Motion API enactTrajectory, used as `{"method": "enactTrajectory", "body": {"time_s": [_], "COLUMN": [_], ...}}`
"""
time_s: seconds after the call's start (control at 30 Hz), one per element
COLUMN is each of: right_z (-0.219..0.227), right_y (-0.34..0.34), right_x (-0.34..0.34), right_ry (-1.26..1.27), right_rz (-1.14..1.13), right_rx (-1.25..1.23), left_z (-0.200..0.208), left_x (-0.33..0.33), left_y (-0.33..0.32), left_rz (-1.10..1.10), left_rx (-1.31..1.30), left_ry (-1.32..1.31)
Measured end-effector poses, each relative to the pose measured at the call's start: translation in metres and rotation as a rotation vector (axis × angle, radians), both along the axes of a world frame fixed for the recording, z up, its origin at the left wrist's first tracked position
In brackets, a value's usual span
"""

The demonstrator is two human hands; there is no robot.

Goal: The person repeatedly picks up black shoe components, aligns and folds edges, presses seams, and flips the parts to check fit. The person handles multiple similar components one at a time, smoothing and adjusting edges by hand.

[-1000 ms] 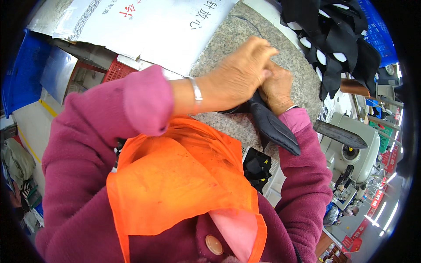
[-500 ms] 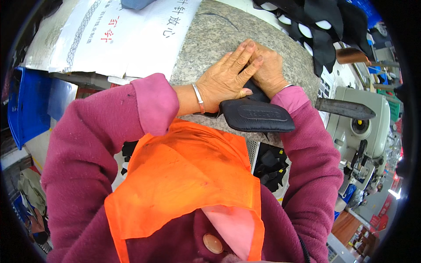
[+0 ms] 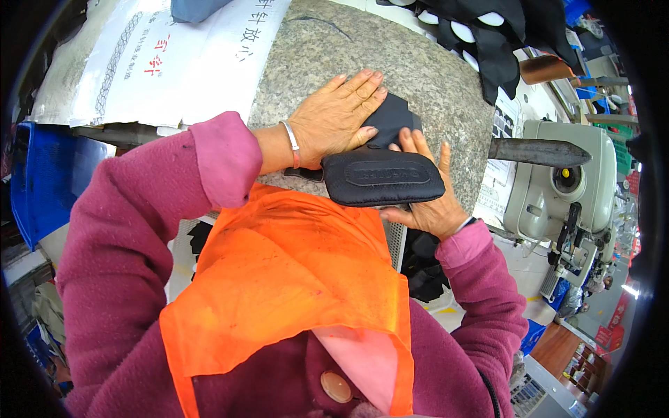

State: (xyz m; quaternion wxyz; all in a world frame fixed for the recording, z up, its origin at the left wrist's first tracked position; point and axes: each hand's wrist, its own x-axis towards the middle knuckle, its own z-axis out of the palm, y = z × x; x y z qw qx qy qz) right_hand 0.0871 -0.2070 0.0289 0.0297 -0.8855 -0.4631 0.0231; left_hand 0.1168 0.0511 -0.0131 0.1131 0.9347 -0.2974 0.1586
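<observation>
My left hand (image 3: 334,115) lies flat on a black fabric piece (image 3: 396,117) on the speckled stone tabletop (image 3: 446,83), its fingers stretched toward the far right. Joined or close to that fabric is a black padded piece (image 3: 387,178) with rounded ends and a raised oval patch; it overhangs the near edge of the table. My right hand (image 3: 439,202) is at the pad's right end, fingers spread behind it and thumb showing below it. The pad hides part of the right palm. A short dark strap (image 3: 304,173) sticks out by my left wrist.
White printed sheeting (image 3: 174,70) covers the table's left side, with a blue item (image 3: 195,8) on top. Beyond the right edge juts a dark metal arm (image 3: 540,151) beside a pale sewing machine (image 3: 557,195). Black cut pieces (image 3: 481,35) hang at the far right. A blue bin (image 3: 49,181) stands left.
My right hand has come away from under my left hand and moved toward me to the pad's right end, its fingers spreading. More of the black fabric shows.
</observation>
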Motion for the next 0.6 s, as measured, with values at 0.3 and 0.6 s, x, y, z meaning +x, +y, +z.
{"method": "enactTrajectory", "body": {"time_s": [0.3,0.6], "right_z": [0.009,0.007], "right_y": [0.018,0.017], "right_x": [0.023,0.008], "right_ry": [0.02,0.124], "right_rz": [0.211,0.12], "right_rx": [0.128,0.212], "left_z": [0.004,0.001], "left_x": [0.0,0.0], "left_y": [0.001,0.0], "left_rz": [-0.002,-0.005], "left_rx": [0.063,0.046], "left_ry": [0.017,-0.022]}}
